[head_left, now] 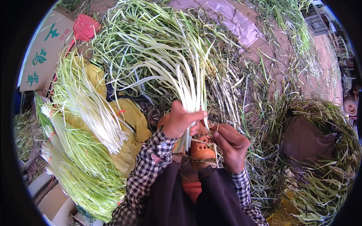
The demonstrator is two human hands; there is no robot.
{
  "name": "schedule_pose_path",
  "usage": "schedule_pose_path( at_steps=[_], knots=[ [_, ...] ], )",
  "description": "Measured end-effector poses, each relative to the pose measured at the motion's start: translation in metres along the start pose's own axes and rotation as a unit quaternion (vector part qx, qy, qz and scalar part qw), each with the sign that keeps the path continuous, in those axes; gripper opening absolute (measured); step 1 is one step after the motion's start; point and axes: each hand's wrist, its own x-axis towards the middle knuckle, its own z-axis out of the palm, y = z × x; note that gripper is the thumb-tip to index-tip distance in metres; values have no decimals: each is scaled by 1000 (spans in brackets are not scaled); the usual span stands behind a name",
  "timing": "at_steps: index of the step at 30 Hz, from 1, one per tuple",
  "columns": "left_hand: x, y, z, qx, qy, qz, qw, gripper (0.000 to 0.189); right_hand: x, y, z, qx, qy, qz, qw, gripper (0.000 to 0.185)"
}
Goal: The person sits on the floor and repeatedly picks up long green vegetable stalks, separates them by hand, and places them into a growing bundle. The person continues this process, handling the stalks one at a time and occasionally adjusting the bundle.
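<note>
My left hand [179, 121] is closed around the lower part of a bunch of long, pale leafy stalks [189, 90], garlic greens or a similar vegetable. Their white ends stick out below my fist, and their green tips fan upward and to the left. Just right of it, my right hand [233, 142] pinches a thin, yellowish strip between thumb and forefinger, beside the base of one stalk. Whether the strip is still joined to that stalk I cannot tell. Beneath both hands are orange shoes [202, 148] with holes, among dry plant scraps.
A large heap of untrimmed greens [135, 36] lies ahead. To the left, pale stalks [96, 113] rest on yellow sacking [133, 113], beside bundles with red ties [84, 158]. A cardboard box [42, 50] stands behind a red scoop [84, 26]. Brown cloth [306, 138] lies at right.
</note>
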Motion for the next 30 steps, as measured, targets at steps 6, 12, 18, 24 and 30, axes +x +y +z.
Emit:
schedule_pose_path(
  at_steps=[6,12,18,24,30],
  knots=[
    [-3,14,10,-27,-23,20,999,11,-4,-33,-6,-68,-12,-97,993,12],
    [-2,17,11,-18,-23,36,999,11,-3,-35,-4,-96,-74,-127,984,9],
    [-4,47,3,-27,7,108,994,8,-61,5,-46,-248,-134,-106,954,8],
    [-12,70,-3,-23,41,164,985,8,-145,71,-131,-315,-60,125,939,6],
    [-10,71,-6,-9,63,179,982,11,-208,133,-228,-565,-100,114,811,13]
  ],
)
